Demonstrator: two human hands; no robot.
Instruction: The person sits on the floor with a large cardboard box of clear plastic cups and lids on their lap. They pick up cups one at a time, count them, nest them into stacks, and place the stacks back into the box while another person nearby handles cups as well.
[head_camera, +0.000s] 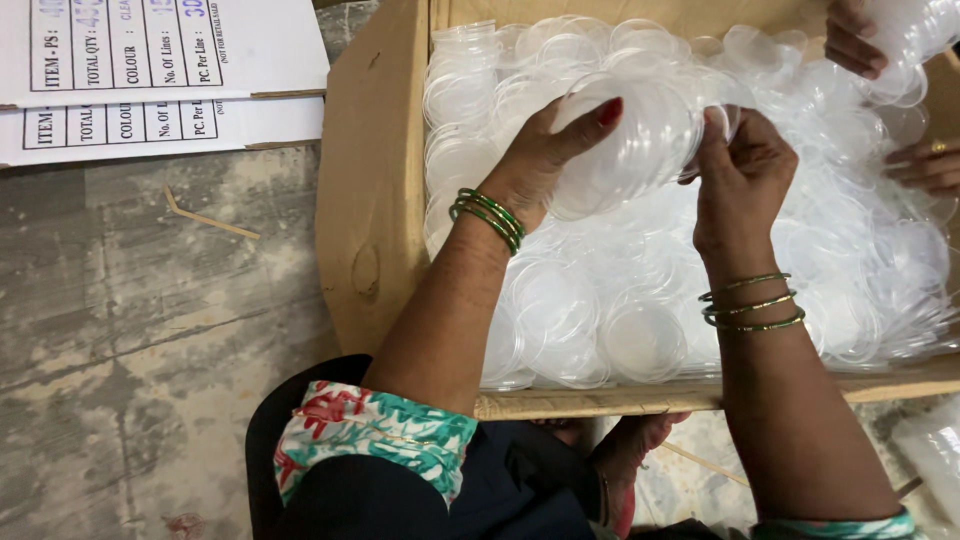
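A stack of clear plastic lids (630, 140) is held on its side between both hands, just above the heap of loose lids (620, 300) that fills the cardboard box (375, 200). The left hand (545, 150) is clamped on the stack's near-left end, its red-nailed thumb lying across the top rim, with green bangles (488, 215) on the wrist below it. The right hand (740, 165) is closed on the stack's right end, fingertips pinching the rim, and thin green-and-gold bangles (752, 302) ring that wrist. Right of the stack, at the box's far corner, another person's hand (852, 38) grips a further bunch of clear lids (915, 40); below it a second hand of theirs (925, 165), wearing a ring, rests on the heap. Left of the stack, beyond the box's open flap, two white printed cartons (160, 80) lie on the grey concrete floor (130, 330). A thin wooden sliver (205, 215) lies on that floor between cartons and box.
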